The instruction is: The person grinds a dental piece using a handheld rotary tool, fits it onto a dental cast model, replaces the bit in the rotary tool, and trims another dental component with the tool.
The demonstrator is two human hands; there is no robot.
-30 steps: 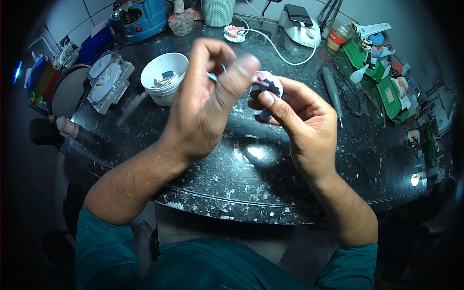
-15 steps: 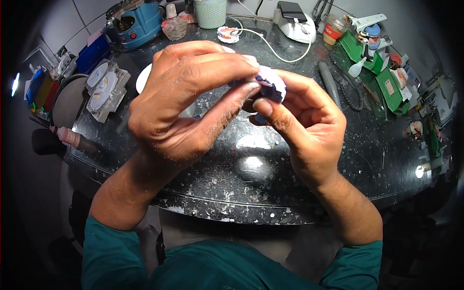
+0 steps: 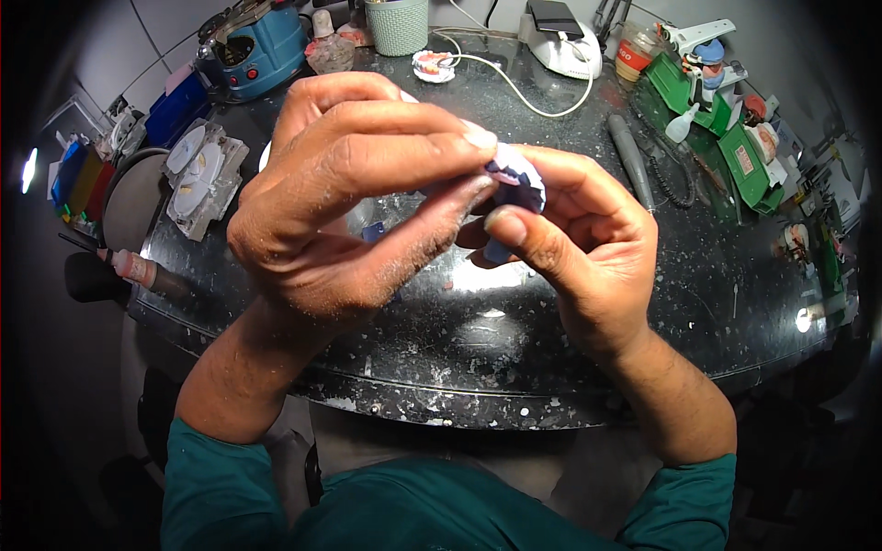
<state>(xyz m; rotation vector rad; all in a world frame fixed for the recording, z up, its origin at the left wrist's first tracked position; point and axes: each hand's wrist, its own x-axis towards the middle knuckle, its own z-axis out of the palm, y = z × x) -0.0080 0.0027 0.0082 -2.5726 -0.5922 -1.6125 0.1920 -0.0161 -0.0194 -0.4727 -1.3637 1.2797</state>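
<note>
Left hand [image 3: 326,197] arched, thumb and fingertips pinching the edge of a small, curved white-and-dark-blue piece [image 3: 525,188]; right hand [image 3: 593,253], fingers curled, grips it above the glossy black bench [image 3: 441,354].

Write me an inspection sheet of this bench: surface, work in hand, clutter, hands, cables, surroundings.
Surface: dark bench top, scuffed, with pale specks.
Work in hand: small white and dark-blue piece, raised; partly hidden by fingers.
Clutter: pale block with rounded forms at left; tooth model at the back; grey handpiece at right.
Hands: right hand holds the piece; left hand has fingertips at its edge, whether pinching it is unclear.
Cables: white cable loops over the bench beside a white device; dark coiled cord near the handpiece.
Surroundings: blue machine and pale green basket at the back; tiled wall beyond.
</note>
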